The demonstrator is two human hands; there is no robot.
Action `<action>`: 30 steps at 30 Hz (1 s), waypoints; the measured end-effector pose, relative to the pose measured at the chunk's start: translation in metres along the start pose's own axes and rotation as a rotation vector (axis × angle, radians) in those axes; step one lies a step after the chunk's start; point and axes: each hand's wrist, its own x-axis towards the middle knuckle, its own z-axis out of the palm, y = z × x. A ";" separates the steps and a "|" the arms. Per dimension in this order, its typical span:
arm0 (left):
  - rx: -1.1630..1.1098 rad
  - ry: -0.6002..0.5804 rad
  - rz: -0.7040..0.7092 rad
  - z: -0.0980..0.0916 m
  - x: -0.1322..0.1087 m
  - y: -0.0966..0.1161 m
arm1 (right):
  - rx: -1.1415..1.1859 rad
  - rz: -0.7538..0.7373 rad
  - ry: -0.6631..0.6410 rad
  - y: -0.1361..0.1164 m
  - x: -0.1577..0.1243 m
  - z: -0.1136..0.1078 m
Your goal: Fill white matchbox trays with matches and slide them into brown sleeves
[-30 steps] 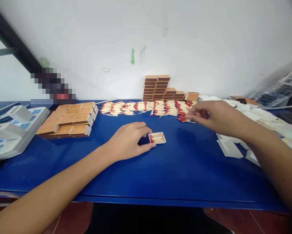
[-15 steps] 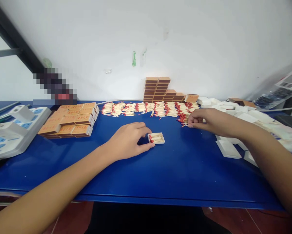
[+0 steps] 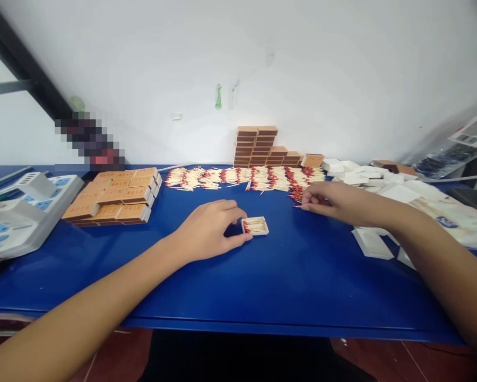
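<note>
Over the last second the right hand (image 3: 336, 202) has been drawn off the right end of the row of loose matches (image 3: 242, 178), nearer and to the left, so that its fingertips now lie at the near edge of the heap. The gap to the open tray (image 3: 255, 226) has been shortened. The fingers are pinched together, and a few red-tipped matches seem to be caught between them, though at this size it cannot be confirmed.

The left hand (image 3: 210, 229) has not been moved. It is curled loosely, with thumb and forefinger closed on the left end of the tray, which is kept flat on the blue table (image 3: 302, 281), near the middle. Some matches are already laid in it.

How full the tray is cannot be made out. The right hand's palm side is turned away, and both forearms are cut off by the frame. The white empty trays (image 3: 371, 245) at the right are partly covered by the right arm. The finished boxes (image 3: 114, 195) at the left and the brown stack (image 3: 262, 146) by the far wall are seen whole. One patch at the far left is pixelated.
</note>
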 end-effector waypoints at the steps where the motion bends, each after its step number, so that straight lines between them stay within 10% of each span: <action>1: 0.001 -0.001 0.001 0.000 0.000 0.000 | 0.007 -0.005 -0.006 -0.004 -0.001 0.001; 13: 0.000 -0.024 0.004 0.005 0.004 0.005 | 0.216 -0.190 0.030 -0.099 -0.007 0.034; 30: -0.030 -0.016 0.013 0.006 0.006 0.005 | 0.222 -0.223 0.178 -0.099 -0.003 0.038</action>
